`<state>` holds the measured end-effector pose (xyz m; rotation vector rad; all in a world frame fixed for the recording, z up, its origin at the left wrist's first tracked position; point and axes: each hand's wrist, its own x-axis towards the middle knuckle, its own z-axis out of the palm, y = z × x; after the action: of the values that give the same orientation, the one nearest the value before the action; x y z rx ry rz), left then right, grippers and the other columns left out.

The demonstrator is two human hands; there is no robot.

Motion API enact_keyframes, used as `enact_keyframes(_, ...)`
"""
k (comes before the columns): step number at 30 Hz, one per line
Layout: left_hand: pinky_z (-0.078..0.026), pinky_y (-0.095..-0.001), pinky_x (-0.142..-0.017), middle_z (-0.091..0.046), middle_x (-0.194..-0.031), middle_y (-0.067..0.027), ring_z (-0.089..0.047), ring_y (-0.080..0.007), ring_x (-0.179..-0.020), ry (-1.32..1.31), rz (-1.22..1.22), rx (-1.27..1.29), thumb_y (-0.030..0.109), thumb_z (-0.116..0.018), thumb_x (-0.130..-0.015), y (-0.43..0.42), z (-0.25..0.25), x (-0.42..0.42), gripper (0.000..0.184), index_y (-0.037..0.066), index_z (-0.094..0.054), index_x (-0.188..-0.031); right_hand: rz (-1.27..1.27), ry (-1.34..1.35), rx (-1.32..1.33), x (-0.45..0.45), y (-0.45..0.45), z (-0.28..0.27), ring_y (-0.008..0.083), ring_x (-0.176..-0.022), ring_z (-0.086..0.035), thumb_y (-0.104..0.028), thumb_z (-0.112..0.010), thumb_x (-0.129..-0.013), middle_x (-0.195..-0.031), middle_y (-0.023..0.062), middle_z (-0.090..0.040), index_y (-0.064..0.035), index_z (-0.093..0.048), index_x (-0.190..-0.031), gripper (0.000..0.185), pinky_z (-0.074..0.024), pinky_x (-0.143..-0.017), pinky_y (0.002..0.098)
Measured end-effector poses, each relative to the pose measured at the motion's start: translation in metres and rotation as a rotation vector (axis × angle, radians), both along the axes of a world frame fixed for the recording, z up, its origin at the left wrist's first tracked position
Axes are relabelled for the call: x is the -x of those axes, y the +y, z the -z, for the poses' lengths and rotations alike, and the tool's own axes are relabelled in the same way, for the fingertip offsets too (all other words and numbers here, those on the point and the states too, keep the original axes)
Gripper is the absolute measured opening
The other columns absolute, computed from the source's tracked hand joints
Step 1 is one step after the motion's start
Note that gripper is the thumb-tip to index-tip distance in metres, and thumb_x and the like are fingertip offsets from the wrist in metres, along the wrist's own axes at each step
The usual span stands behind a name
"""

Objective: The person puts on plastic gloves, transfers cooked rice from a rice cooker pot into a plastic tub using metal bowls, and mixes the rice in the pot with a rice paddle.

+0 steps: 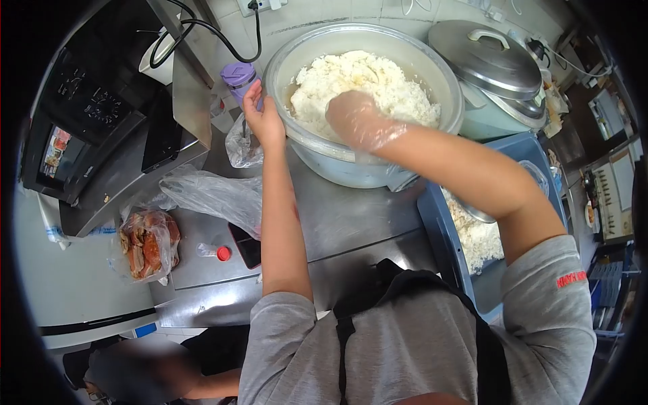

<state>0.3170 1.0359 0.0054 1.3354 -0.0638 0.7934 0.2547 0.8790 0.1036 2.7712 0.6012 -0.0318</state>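
Note:
A large round metal pot (337, 177) stands on the steel counter, heaped with white cooked rice (368, 71). Over the rice, my right hand (358, 121) wears a clear plastic glove and is curled into a rounded fist. Its fingertips are turned down and hidden, so what they hold cannot be made out. My left hand (264, 120) is bare and rests against the pot's left rim, its fingers stretched upward. Just behind that hand stands a purple-lidded bottle (237, 74).
To the right, a blue tub (442, 233) contains more rice and part of a metal utensil. Behind it stands a lidded metal pot (482, 57). On the left are a microwave (84, 111), bagged meat (150, 243), a plastic bag (216, 192) and a phone (244, 244). Another person (145, 368) is at lower left.

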Motion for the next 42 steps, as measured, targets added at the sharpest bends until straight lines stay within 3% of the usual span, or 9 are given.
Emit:
enact_keyframes(11, -0.039, -0.0336, -0.095, -0.054, -0.116, -0.0121, -0.05, -0.0207, -0.108, 0.004, 0.013, 0.01, -0.003, -0.051, -0.079, -0.001, -0.001, 0.004, 0.036, -0.002, -0.051, -0.114, -0.108, 0.131, 0.007, 0.001, -0.062, -0.09, 0.0278, -0.076, -0.062, -0.023, -0.061, -0.079, -0.075, 0.0129, -0.064, -0.0054, -0.07, -0.089, 0.022, -0.0487, -0.074, 0.0413)
enact_keyframes(14, -0.039, -0.0336, -0.095, -0.053, -0.117, -0.0123, -0.05, -0.021, -0.11, -0.009, -0.021, 0.006, -0.003, -0.051, -0.079, -0.004, 0.001, 0.001, 0.035, -0.001, -0.051, -0.114, 0.083, 0.099, -0.083, -0.019, -0.032, -0.01, 0.0285, -0.071, -0.064, -0.014, -0.055, -0.082, -0.076, 0.0171, -0.065, 0.0029, -0.067, -0.082, 0.021, -0.0521, -0.07, 0.0375)
enact_keyframes(15, -0.039, -0.0335, -0.096, -0.053, -0.117, -0.0124, -0.05, -0.021, -0.11, -0.013, -0.006, 0.012, -0.003, -0.051, -0.079, -0.003, 0.001, 0.001, 0.035, -0.002, -0.051, -0.114, 0.124, 0.124, -0.09, -0.027, -0.026, 0.011, 0.029, -0.085, -0.065, -0.021, -0.062, -0.077, -0.092, 0.0133, -0.067, -0.0056, -0.069, -0.092, 0.023, -0.0521, -0.075, 0.0376)
enact_keyframes(19, -0.039, -0.0332, -0.096, -0.053, -0.119, -0.0126, -0.049, -0.0212, -0.111, 0.001, 0.012, -0.004, -0.003, -0.051, -0.079, 0.001, 0.0, 0.004, 0.036, -0.002, -0.05, -0.115, 0.075, 0.352, -0.151, -0.071, -0.049, 0.031, 0.0231, -0.075, -0.064, -0.026, -0.06, -0.081, -0.089, 0.0122, -0.066, -0.0031, -0.068, -0.092, 0.027, -0.0526, -0.068, 0.0356)
enact_keyframes(24, -0.039, -0.0333, -0.096, -0.052, -0.119, -0.0127, -0.049, -0.021, -0.111, 0.012, 0.04, 0.028, -0.003, -0.051, -0.08, 0.0, -0.003, 0.005, 0.035, -0.002, -0.05, -0.115, 0.273, 0.652, -0.525, -0.039, -0.1, -0.053, 0.0139, -0.07, -0.061, -0.03, -0.057, -0.085, -0.084, 0.0067, -0.067, -0.0083, -0.062, -0.115, 0.037, -0.0489, -0.07, 0.0342)
enact_keyframes(26, -0.039, -0.0333, -0.096, -0.052, -0.119, -0.0128, -0.049, -0.021, -0.111, 0.028, 0.042, 0.014, -0.003, -0.05, -0.08, 0.003, 0.001, 0.008, 0.035, -0.002, -0.05, -0.115, 0.033, 0.314, -0.199, -0.016, -0.099, -0.084, 0.0154, -0.073, -0.062, -0.025, -0.058, -0.085, -0.085, 0.0076, -0.067, -0.0095, -0.062, -0.114, 0.034, -0.0499, -0.07, 0.0341)
enact_keyframes(30, -0.039, -0.0325, -0.096, -0.052, -0.119, -0.0129, -0.048, -0.0204, -0.113, 0.03, 0.039, 0.038, -0.004, -0.05, -0.081, -0.003, 0.0, 0.005, 0.034, -0.002, -0.05, -0.115, 0.001, 0.315, -0.174, 0.029, -0.078, -0.122, 0.0238, -0.08, -0.062, -0.017, -0.06, -0.081, -0.087, 0.013, -0.064, -0.0091, -0.065, -0.109, 0.03, -0.0506, -0.075, 0.0343)
enact_keyframes(34, -0.039, -0.032, -0.096, -0.052, -0.119, -0.013, -0.049, -0.0199, -0.113, 0.036, 0.001, -0.02, -0.003, -0.05, -0.082, -0.001, -0.003, 0.01, 0.032, -0.002, -0.05, -0.114, -0.334, 0.009, -0.271, 0.014, -0.053, -0.06, 0.028, -0.082, -0.063, -0.012, -0.059, -0.078, -0.087, 0.0168, -0.064, -0.0013, -0.068, -0.09, 0.019, -0.0506, -0.076, 0.0354)
enact_keyframes(42, -0.04, -0.0321, -0.096, -0.053, -0.119, -0.0118, -0.049, -0.0195, -0.113, 0.046, 0.059, -0.016, -0.002, -0.048, -0.084, 0.0, -0.005, 0.009, 0.029, -0.001, -0.049, -0.113, -0.059, 0.169, -0.457, -0.043, -0.017, 0.039, 0.0285, -0.071, -0.064, -0.012, -0.055, -0.082, -0.075, 0.0174, -0.064, 0.0006, -0.066, -0.084, 0.017, -0.052, -0.068, 0.0376)
